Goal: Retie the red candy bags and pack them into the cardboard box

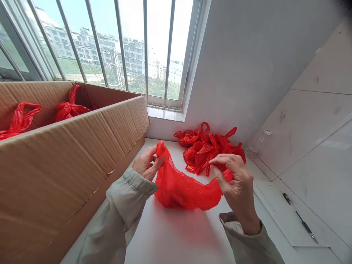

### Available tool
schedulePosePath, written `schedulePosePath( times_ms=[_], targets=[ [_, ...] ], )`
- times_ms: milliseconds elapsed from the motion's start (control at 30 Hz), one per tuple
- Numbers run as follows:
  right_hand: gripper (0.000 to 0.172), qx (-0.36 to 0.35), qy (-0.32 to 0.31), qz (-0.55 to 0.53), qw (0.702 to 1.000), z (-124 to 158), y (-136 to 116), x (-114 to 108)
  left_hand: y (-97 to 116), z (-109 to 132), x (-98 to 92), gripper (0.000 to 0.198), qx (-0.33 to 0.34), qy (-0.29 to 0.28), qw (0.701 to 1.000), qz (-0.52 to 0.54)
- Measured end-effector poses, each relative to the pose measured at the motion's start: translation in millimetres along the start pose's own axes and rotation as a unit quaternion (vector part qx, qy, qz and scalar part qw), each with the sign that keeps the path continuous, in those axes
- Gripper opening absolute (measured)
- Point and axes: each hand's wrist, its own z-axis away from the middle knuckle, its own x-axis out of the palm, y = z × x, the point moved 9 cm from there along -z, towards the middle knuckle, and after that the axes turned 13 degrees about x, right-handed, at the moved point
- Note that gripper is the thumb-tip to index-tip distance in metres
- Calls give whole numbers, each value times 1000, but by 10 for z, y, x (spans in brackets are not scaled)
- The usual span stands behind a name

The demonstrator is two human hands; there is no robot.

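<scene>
A red plastic bag (pixel 187 189) hangs stretched between my two hands, low over the white tabletop (pixel 176 234). My left hand (pixel 148 163) pinches its gathered upper left end. At the other end, my right hand (pixel 233 176) grips the bag's right part between thumb and fingers. Something darker shows faintly through the thin plastic at the bottom, but I cannot make out what it is. Just behind lies a pile of red plastic bags (pixel 203 146), several of them with loop handles sticking up.
On the left stands a large open cardboard box (pixel 82 143) with tied red bags (pixel 70 110) inside. A clear plastic bottle (pixel 257 145) leans by the wall at right. Paper (pixel 277 209), a pen (pixel 306 226) and a small black object (pixel 286 198) lie at the right. A barred window is behind.
</scene>
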Motion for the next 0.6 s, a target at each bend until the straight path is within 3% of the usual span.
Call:
schedulePosePath(
  times_ms=[100,267,333,400,500,567,600],
  targets=[
    [17,-88,-114,16,989,104,-250,422,33,-4,-13,26,18,-24,1000,-9],
    [13,-91,-246,48,964,281,-171,1065,22,3,-60,32,16,-25,999,-38],
    [9,-85,-290,38,953,323,-105,1155,-18,4,-90,36,5,-17,999,-43],
    [33,-62,-332,11,941,338,-11,1178,-69,0,-129,34,-9,-10,999,-46],
    [61,44,-355,59,932,286,313,1185,-131,3,-216,22,-42,3,998,-56],
    [61,127,-348,153,916,248,575,1150,-137,21,-267,21,-68,3,995,-77],
    [54,156,-342,195,906,232,670,1114,-126,33,-284,23,-77,-1,993,-89]
  ],
)
